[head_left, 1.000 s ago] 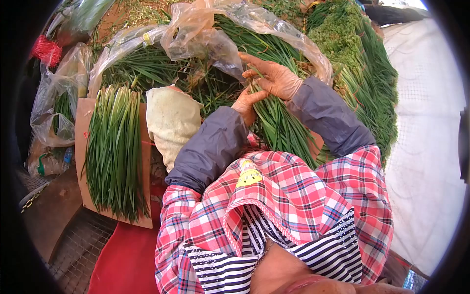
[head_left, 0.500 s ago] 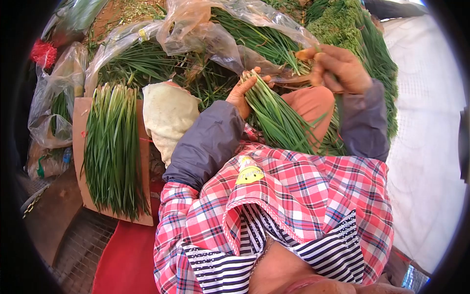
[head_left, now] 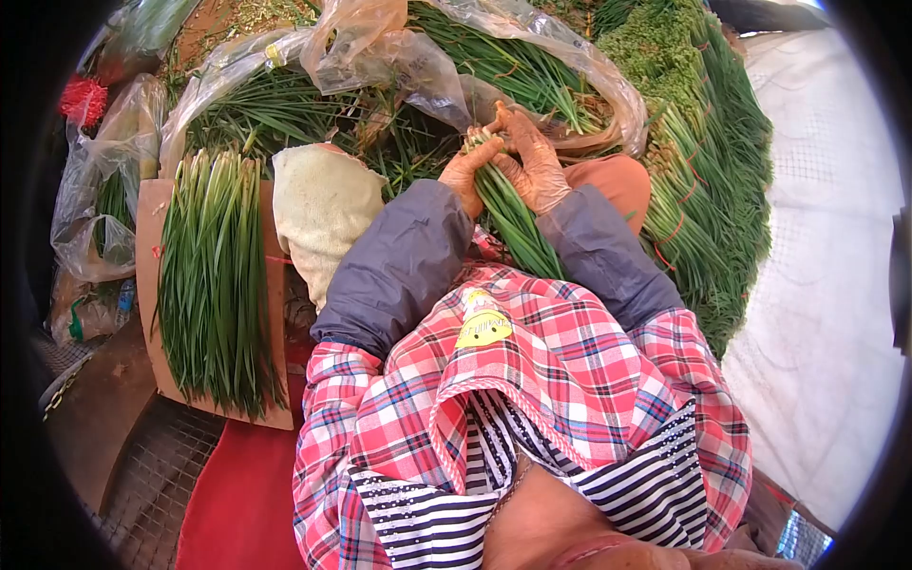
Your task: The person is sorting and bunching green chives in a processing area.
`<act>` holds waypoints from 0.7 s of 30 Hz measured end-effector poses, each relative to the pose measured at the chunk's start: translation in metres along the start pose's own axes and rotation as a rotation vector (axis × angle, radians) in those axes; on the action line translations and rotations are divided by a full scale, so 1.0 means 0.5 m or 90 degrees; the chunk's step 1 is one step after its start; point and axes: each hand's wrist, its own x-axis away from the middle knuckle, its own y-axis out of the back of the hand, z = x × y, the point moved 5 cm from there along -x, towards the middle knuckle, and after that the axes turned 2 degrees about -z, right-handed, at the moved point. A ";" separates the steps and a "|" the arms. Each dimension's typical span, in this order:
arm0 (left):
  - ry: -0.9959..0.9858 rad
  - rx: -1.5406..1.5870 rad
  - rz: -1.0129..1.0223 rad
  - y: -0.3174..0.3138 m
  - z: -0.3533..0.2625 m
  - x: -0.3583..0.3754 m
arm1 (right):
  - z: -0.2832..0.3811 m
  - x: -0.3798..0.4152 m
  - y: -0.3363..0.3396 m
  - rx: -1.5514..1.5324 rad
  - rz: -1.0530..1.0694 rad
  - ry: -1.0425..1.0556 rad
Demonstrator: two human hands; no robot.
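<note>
Both hands hold one chive bunch.
Left hand (head_left: 463, 176) grips the bunch (head_left: 508, 214); right hand (head_left: 532, 157) pinches its top. If either grip loosens, the stalks may slide apart.

Both arms reach forward with elbows bent, forearms in grey-blue sleeves converging in front of the chest. The left hand (head_left: 463, 178) is curled in a grip, thumb up. The right hand (head_left: 532, 157) lies just beside it, touching, palm turned inward, fingers (head_left: 508, 122) bent and pressed together.
</note>
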 end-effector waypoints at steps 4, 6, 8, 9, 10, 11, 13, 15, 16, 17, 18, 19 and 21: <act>-0.010 0.009 -0.002 -0.010 -0.003 0.002 | 0.038 0.005 0.048 -0.327 -0.078 -0.160; -0.020 -0.018 -0.146 -0.012 -0.012 0.008 | 0.132 -0.001 0.068 0.077 0.072 0.130; -0.022 -0.025 -0.220 0.000 -0.012 0.010 | 0.189 0.037 0.044 0.353 0.198 0.224; -0.025 -0.014 -0.219 0.010 -0.009 0.003 | 0.182 0.045 0.033 0.401 0.203 0.189; -0.028 -0.003 -0.217 0.017 -0.007 -0.002 | 0.167 0.053 0.022 0.449 0.209 0.155; -0.022 0.003 -0.218 0.012 -0.008 0.000 | 0.151 0.058 0.015 0.497 0.216 0.121; -0.015 0.017 -0.217 0.000 -0.012 0.008 | 0.130 0.051 0.024 0.445 0.172 0.055; -0.026 0.040 -0.120 0.007 -0.012 0.001 | 0.104 0.041 0.043 0.358 0.148 -0.037; -0.030 0.049 -0.069 0.006 -0.014 -0.003 | 0.083 0.037 0.056 0.216 0.144 -0.199; -0.038 0.055 -0.040 -0.002 -0.018 -0.004 | 0.057 0.034 0.068 0.139 0.089 -0.223; -0.047 0.063 -0.012 -0.007 -0.019 -0.002 | 0.020 0.037 0.075 0.064 0.035 -0.245; -0.055 0.071 0.016 -0.013 -0.020 -0.001 | -0.009 0.042 0.082 -0.013 -0.017 -0.267; -0.057 0.074 0.030 -0.017 -0.017 -0.003 | 0.024 0.035 0.085 -0.049 -0.078 -0.260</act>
